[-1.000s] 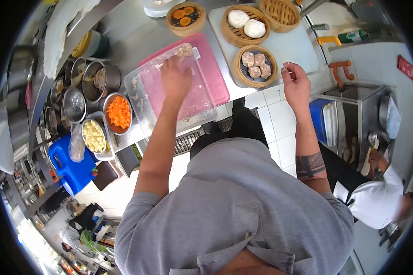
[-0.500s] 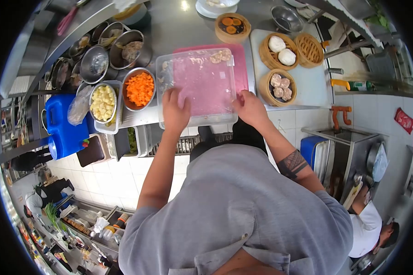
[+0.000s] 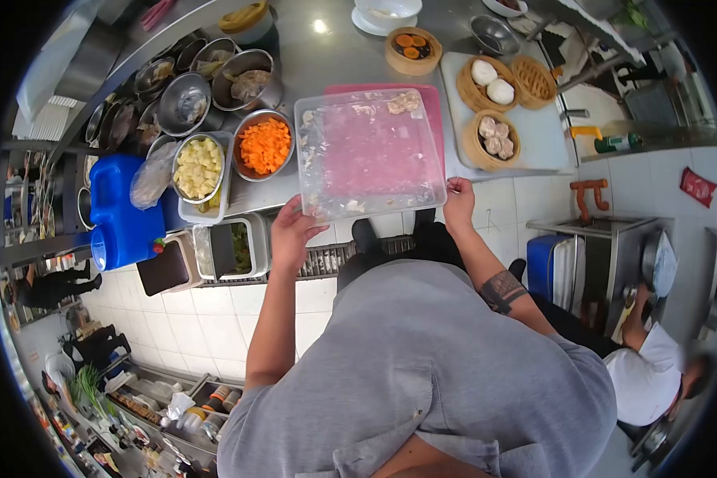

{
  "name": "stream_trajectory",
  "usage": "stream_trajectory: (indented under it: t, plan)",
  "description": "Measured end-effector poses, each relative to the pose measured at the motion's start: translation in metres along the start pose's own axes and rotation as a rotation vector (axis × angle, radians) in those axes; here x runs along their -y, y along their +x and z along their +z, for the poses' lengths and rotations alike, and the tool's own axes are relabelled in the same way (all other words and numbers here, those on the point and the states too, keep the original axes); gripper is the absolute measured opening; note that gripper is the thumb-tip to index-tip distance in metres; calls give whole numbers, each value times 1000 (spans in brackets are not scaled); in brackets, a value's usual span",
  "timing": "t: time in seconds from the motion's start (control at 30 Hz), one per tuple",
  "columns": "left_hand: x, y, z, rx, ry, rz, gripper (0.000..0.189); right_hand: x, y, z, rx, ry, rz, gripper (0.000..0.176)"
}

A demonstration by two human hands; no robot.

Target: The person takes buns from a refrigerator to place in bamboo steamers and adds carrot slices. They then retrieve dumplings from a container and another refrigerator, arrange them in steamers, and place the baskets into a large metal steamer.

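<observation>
Had the left hand (image 3: 292, 231) part closed on the near left corner of the clear container (image 3: 374, 159) (smeared with pale scraps), and the right hand (image 3: 459, 199) curled by the near right corner, too unclear to tell whether gripping. Saw the container over the pink board (image 3: 434, 119) at the tabletop (image 3: 311, 48) edge, between the bowl of orange cubes (image 3: 264, 176) and the dumpling steamer (image 3: 471, 145).
</observation>
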State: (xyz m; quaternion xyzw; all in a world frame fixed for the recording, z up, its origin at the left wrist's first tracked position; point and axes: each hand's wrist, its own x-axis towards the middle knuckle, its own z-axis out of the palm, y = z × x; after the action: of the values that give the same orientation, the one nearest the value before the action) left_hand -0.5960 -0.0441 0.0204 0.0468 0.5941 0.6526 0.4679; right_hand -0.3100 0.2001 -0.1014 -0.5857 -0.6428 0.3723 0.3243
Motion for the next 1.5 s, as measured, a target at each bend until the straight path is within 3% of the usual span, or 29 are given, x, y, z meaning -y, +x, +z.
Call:
stream_trajectory:
  t: [0.07,0.1,0.17,0.27,0.33,0.4,0.57,0.67,0.77,0.8,0.87,0.97,1.03,1.1,1.13,1.23,1.37,1.5]
  plan:
    - [-12,-23,1,8,-59,9,52,-6,-18,-1,-122,473,313,22]
    - [-15,-33,0,21,-48,10,52,-4,-27,-15,-136,481,315,22]
    - [-20,-50,-1,3,-50,22,51,-3,-52,-60,295,724,667,29]
    - [-10,-63,-2,17,-65,47,49,-31,-87,-118,306,644,664,45]
    - [3,-66,-5,42,-92,70,52,-80,-110,-153,327,718,636,39]
    - [17,-59,-3,22,-102,80,54,-89,-135,-187,287,719,647,34]
    - [83,-16,-14,85,-154,36,60,-160,-205,-280,79,782,693,27]
    - [91,-20,-4,78,-166,3,57,-156,-215,-307,60,737,675,25]
    - [85,-35,7,68,-236,-36,66,-133,-191,-287,181,887,570,22]
    - [84,-39,9,64,-240,-19,66,-106,-174,-265,208,925,547,22]
    - [87,-43,8,78,-245,-43,86,-53,-135,-211,285,979,504,25]
    - [99,-26,-11,182,-296,-8,92,19,-77,-125,362,918,447,35]
    - [92,-26,-4,227,-339,33,90,50,-43,-81,431,754,413,40]
    - [81,-35,10,59,-78,24,80,77,-32,-64,477,619,390,43]
    - [80,-26,6,41,-85,-18,67,89,-30,-57,420,457,306,44]
    - [82,-22,13,-64,21,20,57,92,-27,-50,345,163,140,44]
    - [87,-20,18,-10,103,43,52,54,-20,-52,216,-248,-151,37]
    - [99,-30,18,77,96,103,55,55,-29,-73,118,-383,-334,34]
